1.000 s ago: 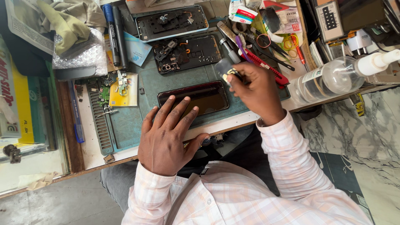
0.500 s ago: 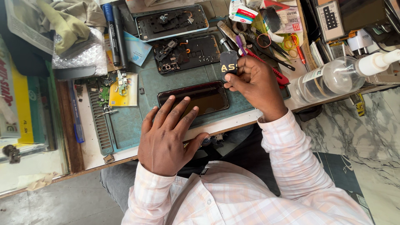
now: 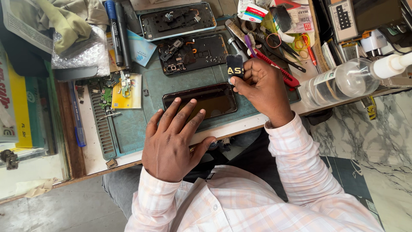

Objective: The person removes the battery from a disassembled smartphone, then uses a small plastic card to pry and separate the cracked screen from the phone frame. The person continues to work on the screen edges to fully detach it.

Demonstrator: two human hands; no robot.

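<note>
A: Head camera, looking straight down on a repair bench. What are the hands doing?

B: The left hand (image 3: pixel 171 144) lies flat with fingers spread, pressing on the near end of a dark phone (image 3: pixel 201 101) that rests screen-up on the green work mat (image 3: pixel 128 129). It grips nothing; it only bears down.

A: And the other?

B: The right hand (image 3: pixel 262 86) is closed in a pinch around a small black card (image 3: pixel 234 66) with gold lettering, thumb and fingertips holding it upright just past the phone's far right corner. The card is lifted off the mat, not touching the phone.

A: What lies around them?

B: Beyond the phone, on the same mat, sits an opened phone frame (image 3: pixel 193 53) with its innards bare, and farther off a second back shell (image 3: pixel 178 19) with a pale blue rim. To the left are a yellow card (image 3: pixel 126 92) and small green circuit boards (image 3: pixel 105 94). Right of the pinching hand lie a red-handled tool (image 3: pixel 279 71) and a heap of tweezers and picks. A clear plastic bottle (image 3: pixel 339 81) lies on its side at the bench's right edge.

A: Sleeves?

B: Pale pink check, both arms.
</note>
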